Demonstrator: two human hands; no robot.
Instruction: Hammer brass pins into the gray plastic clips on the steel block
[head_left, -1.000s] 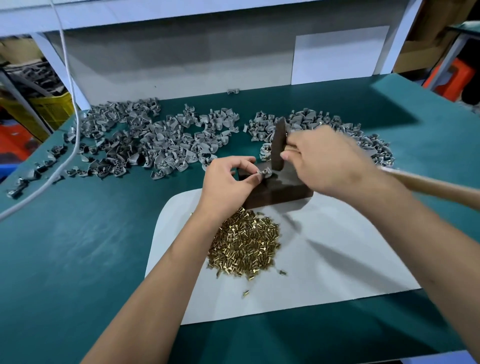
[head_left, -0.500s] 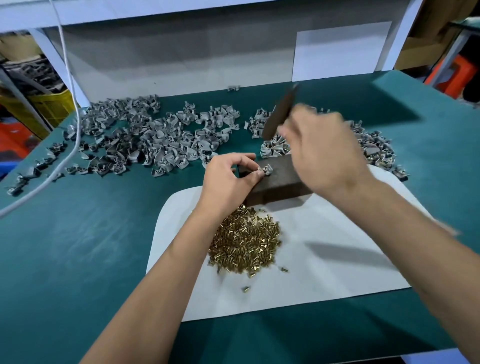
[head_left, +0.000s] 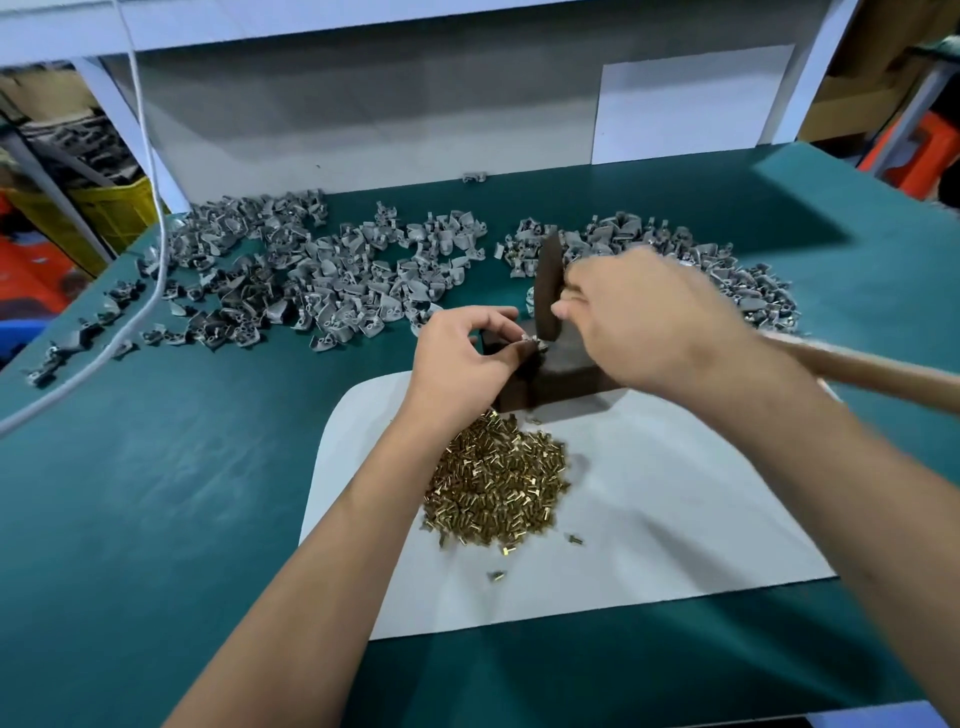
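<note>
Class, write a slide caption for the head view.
Left hand pinches a clip on the block; right hand brings the hammer down.

Light: bright and even, from overhead.
Shadows: soft, dark band across the far right corner of the table (head_left: 779, 208); faint ones under the arms on the white sheet (head_left: 675, 519).
Blur: right hand (head_left: 649, 322) and hammer (head_left: 548, 291) smeared by motion.
Focus: brass pins (head_left: 493, 488) sharp.
Distortion: table edges bow outward, wide-angle.
</note>
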